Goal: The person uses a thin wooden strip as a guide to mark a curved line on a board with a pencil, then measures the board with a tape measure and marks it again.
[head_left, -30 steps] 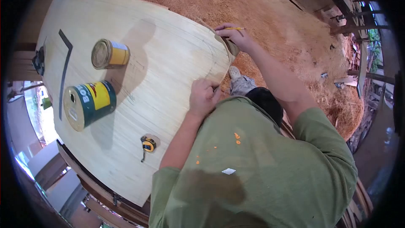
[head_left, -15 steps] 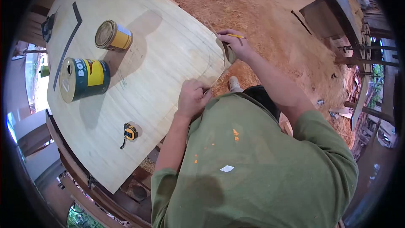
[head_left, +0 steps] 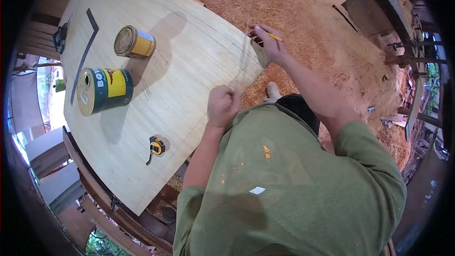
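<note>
A pale wooden sheet (head_left: 170,109) with pencil lines lies before me. My right hand (head_left: 268,42) is closed around a yellow pencil (head_left: 274,37) at the sheet's far right corner, beside a thin curved strip (head_left: 246,57). Near the edge closest to my body, my left hand (head_left: 223,106) is closed, fingers curled; what it pinches, if anything, is too small to make out. On the sheet stand a green and yellow can (head_left: 106,90) and a smaller yellow can (head_left: 135,42). A tape measure (head_left: 156,146) lies nearer my left arm.
A dark metal square (head_left: 84,59) and a dark tool (head_left: 59,38) lie at the sheet's left side. Wood shavings cover the reddish ground (head_left: 313,14). At the upper right stands a wooden structure (head_left: 372,12). A beam (head_left: 104,199) runs below the sheet.
The view has shifted, so the sheet and cans appear farther right. The curved strip between my hands looks blurred and has shifted. My left hand has lifted slightly, and the right still holds the pencil.
</note>
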`<state>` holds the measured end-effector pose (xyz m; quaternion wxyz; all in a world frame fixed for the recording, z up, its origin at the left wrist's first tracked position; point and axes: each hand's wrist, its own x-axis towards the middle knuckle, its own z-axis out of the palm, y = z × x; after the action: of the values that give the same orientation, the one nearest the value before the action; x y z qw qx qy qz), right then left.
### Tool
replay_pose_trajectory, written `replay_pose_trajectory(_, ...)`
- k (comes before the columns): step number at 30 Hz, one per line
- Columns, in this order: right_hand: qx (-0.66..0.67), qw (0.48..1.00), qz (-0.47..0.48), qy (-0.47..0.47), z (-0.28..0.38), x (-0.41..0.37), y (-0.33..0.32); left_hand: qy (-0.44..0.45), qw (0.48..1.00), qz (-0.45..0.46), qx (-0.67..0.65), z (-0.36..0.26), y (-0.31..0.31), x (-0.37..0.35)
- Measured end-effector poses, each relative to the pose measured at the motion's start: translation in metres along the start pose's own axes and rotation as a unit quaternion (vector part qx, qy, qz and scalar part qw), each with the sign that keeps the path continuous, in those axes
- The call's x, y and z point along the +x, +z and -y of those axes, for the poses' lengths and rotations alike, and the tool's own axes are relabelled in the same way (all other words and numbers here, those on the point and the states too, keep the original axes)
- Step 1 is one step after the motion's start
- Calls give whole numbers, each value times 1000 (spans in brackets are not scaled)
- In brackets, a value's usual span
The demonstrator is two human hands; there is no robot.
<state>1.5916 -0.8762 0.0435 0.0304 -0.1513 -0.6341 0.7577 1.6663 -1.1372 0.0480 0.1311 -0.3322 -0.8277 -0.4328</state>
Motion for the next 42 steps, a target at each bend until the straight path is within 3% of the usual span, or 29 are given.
replay_pose_trajectory(1,35,999,-7,38,4,-3,2,-45,996,-68,41,5,2,-6)
replay_pose_trajectory(2,39,999,-10,34,4,-4,2,-39,996,-66,42,4,-1,-4)
replay_pose_trajectory(4,61,997,-27,47,5,-5,-1,-273,939,-194,-78,2,-5,-1)
replay_pose_trajectory(8,72,995,-51,55,-6,0,-3,-250,945,-208,-40,2,-9,-5)
replay_pose_trajectory(10,-6,997,-53,64,-19,8,-9,-259,946,-196,-3,3,-23,-8)
replay_pose_trajectory(14,-34,996,-40,77,-25,-9,-19,-262,939,-206,87,30,-57,-33)
replay_pose_trajectory(16,-52,998,-17,6,-21,-35,-25,-279,927,-228,103,42,-67,-43)
replay_pose_trajectory(20,-108,993,-23,40,1,-68,-36,-298,916,-238,126,37,-69,-42)
replay_pose_trajectory(22,-121,992,-28,14,-4,-72,-46,-262,929,-216,148,39,-65,-43)
replay_pose_trajectory(28,-201,977,-59,-44,0,-79,-57,-283,923,-231,119,39,-65,-42)
replay_pose_trajectory(29,-199,977,-60,-42,5,-79,-55,-282,924,-228,120,40,-65,-42)
replay_pose_trajectory(31,-61,991,-115,31,17,-78,-54,-284,926,-224,107,43,-65,-42)
replay_pose_trajectory(34,-42,990,-129,26,23,-70,-57,-288,926,-219,112,43,-65,-42)
replay_pose_trajectory(38,-62,990,-126,-6,34,-68,-51,-286,925,-219,122,40,-66,-39)
replay_pose_trajectory(40,-130,990,-55,-17,35,-66,-54,-278,925,-219,139,42,-65,-41)
replay_pose_trajectory(42,-119,992,-51,-10,44,-73,-43,-279,924,-219,140,40,-65,-39)
